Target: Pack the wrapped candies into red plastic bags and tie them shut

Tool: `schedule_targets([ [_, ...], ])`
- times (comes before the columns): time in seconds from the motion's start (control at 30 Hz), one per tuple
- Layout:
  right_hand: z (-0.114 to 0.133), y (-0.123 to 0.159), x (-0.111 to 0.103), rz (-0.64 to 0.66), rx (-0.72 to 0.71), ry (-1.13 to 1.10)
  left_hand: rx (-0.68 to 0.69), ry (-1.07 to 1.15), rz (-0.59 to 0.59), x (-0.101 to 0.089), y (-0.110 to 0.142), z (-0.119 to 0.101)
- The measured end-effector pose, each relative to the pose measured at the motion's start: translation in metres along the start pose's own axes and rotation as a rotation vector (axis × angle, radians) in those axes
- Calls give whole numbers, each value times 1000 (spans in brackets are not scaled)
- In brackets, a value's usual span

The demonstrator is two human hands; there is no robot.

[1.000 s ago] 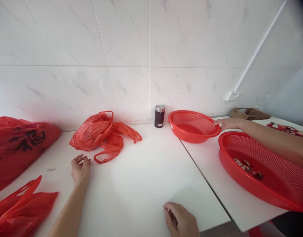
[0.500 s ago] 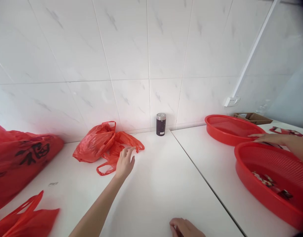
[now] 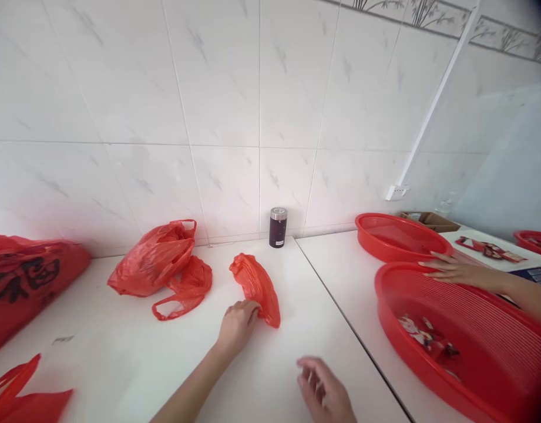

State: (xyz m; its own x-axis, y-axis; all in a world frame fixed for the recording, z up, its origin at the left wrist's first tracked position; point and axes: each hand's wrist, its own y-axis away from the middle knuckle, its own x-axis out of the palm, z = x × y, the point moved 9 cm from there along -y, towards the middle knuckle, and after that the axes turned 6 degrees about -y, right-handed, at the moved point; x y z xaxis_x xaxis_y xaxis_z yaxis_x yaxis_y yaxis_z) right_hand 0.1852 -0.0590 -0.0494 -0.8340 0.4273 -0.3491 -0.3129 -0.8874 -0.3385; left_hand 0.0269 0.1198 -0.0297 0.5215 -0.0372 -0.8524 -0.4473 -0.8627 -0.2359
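Observation:
A crumpled red plastic bag (image 3: 256, 288) is pinched by my left hand (image 3: 239, 323), whose fingers close on its near side. To the left, a fuller red plastic bag (image 3: 153, 258) slumps near the wall, with a looped handle lying on the white table (image 3: 133, 364). My right hand (image 3: 325, 390) hovers over the table's near part, holding nothing, its fingers curled loosely and apart. Behind the pinched bag, a dark cup with a silver lid (image 3: 278, 228) stands upright by the wall.
Large red bags with black writing (image 3: 27, 288) fill the left side. On the right stand a red basin (image 3: 402, 235) and a red basket (image 3: 429, 364) with small packets inside. Another person's hand (image 3: 464, 273) rests at the basket's rim. A cardboard box (image 3: 431, 221) sits behind.
My left hand has taken hold of a red bag from the pile and drawn it right, away from the fuller bag. My right hand has risen a little and opened. The view has shifted right.

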Motion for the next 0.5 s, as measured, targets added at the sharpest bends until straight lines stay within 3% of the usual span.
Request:
schedule_targets([
  [0.07,21,-23,-8,9,-56,7,-19,150,49,0,30,-16],
  [0.13,36,-42,-2,87,-90,17,-84,400,110,-5,53,-25],
  [0.2,38,-54,19,217,-59,-30,-155,634,154,-13,68,-32],
  [0.3,31,-59,58,407,26,-206,-214,811,165,-30,79,-35],
  [0.4,34,-65,79,491,47,-330,-263,904,111,-47,83,-24],
  [0.5,49,-78,68,405,18,-323,-321,990,-49,-66,85,-4],
])
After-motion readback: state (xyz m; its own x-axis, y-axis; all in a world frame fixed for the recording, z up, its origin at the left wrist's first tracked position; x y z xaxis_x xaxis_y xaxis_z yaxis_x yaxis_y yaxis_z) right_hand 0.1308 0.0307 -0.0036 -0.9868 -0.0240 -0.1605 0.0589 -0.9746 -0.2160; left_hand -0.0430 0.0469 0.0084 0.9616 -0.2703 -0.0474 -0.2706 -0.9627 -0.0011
